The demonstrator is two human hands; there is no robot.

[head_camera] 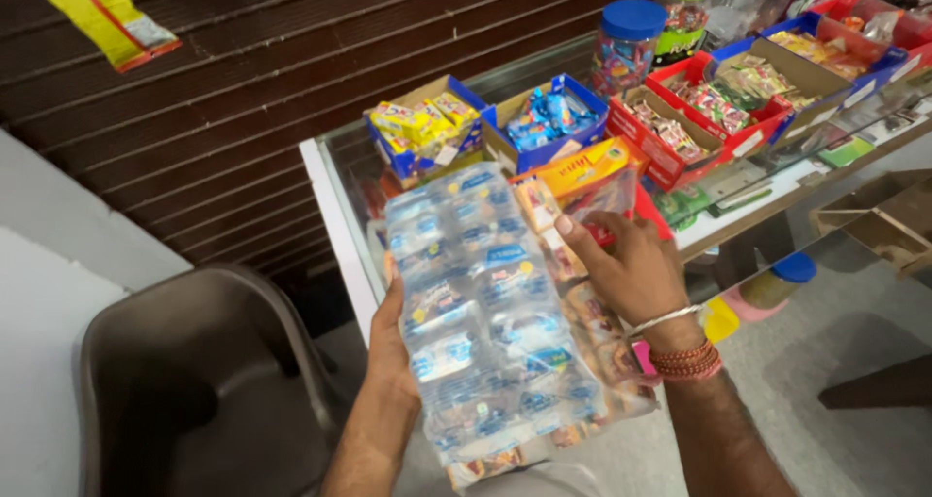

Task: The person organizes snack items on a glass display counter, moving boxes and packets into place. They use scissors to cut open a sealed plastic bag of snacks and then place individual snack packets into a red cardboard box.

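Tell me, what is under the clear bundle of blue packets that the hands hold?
Under the clear bundle, orange-brown snack packets show at its right edge. The left hand supports it from below; its palm is covered.

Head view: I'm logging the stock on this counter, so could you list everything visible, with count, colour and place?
Clear multipack of small packets: one, clear with blue labels, held in front.
Strips of snack packets: several, orange-brown, behind the multipack.
Display boxes: about six, blue, red and brown, along the glass counter.
Jars: at least four, blue and green lids, back of counter.
Chair: one, dark brown, lower left.
Hanging strip: one, yellow, upper left.
Left hand: under the multipack's left edge.
Right hand: bangle and red threads at wrist, fingers on the strips.
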